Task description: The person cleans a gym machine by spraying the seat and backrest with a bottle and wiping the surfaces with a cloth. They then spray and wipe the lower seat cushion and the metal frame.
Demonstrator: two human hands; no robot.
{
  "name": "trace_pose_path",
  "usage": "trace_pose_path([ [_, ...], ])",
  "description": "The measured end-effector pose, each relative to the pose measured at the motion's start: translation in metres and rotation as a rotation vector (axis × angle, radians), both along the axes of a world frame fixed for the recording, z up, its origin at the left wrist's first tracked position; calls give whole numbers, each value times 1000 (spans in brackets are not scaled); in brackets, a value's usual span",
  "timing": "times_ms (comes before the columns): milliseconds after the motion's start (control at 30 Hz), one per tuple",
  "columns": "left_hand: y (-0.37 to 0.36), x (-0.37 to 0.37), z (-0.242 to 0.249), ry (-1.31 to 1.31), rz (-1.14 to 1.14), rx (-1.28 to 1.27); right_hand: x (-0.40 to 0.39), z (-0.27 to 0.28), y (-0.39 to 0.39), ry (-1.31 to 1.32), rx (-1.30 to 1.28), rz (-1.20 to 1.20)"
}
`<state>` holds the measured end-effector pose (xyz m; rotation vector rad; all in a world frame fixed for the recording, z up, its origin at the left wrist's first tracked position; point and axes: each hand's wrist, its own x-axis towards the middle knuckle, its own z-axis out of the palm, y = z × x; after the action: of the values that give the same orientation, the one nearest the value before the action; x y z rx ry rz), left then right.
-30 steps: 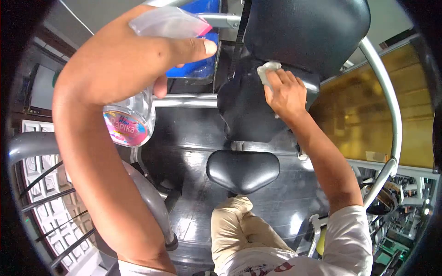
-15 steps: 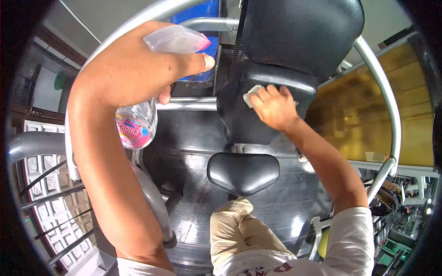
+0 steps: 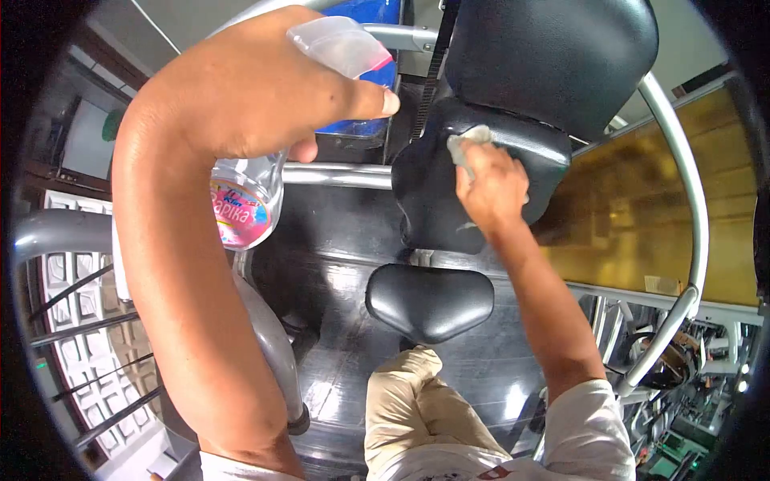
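My left hand [image 3: 257, 88] is wrapped round the neck of a clear spray bottle [image 3: 247, 210] with a pink label. Its pale, translucent spray head shows above my thumb, and my wrist and fingers hide part of the bottle. Under my right hand [image 3: 493, 180] a light grey cloth [image 3: 473, 143] is pressed on the lower black padded seat [image 3: 433, 188]. Most of the cloth is covered by my fingers; one edge sticks out at their tips. Behind that pad stands a larger black backrest pad [image 3: 553, 60].
A small black pad [image 3: 429, 301] sits below the seat, close to my leg. Curved grey metal tubes [image 3: 682, 176] frame the machine on both sides. A blue panel [image 3: 361, 120] lies behind my left hand, and a yellowish glossy panel [image 3: 650, 232] stands at right.
My right hand has shifted the cloth slightly up and right across the seat, and the cloth now bunches at the fingertips. My left hand still grips the bottle. The whole view has moved slightly.
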<state>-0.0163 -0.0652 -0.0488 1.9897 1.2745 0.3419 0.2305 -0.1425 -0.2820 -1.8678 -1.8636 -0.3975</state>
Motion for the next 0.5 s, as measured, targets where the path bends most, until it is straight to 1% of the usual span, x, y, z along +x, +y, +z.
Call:
trace_pose_path([
  [33,4,-3,-2,-12,-32,-17,-1,-10,-5,-35,-52,-5],
  [100,4,-3,-2,22,-6,-5,-3,-34,-19,-109,-158,16],
  [133,4,-4,-2,38,12,-3,-7,-38,-20,-78,-152,29],
  [167,7,-3,1,92,-16,-30,-2,-39,-18,-104,-181,50],
  [200,7,-4,3,75,-39,-33,-2,-24,-14,-127,-211,66],
  [267,6,-3,2,49,-91,-54,-5,0,-8,-117,-124,16],
  [300,6,-4,0,37,-74,-49,-6,7,-1,-37,6,13],
  [400,3,-1,-1,18,-53,-27,-14,-18,-6,24,-80,-70],
  [433,2,-2,-1,29,-48,-13,-16,-41,-14,-63,-119,-55],
  [467,2,-3,1,43,-47,0,-18,-55,-26,-83,-271,-29],
  [500,0,-3,2,61,-59,-10,-21,-57,-30,-61,-283,-5],
])
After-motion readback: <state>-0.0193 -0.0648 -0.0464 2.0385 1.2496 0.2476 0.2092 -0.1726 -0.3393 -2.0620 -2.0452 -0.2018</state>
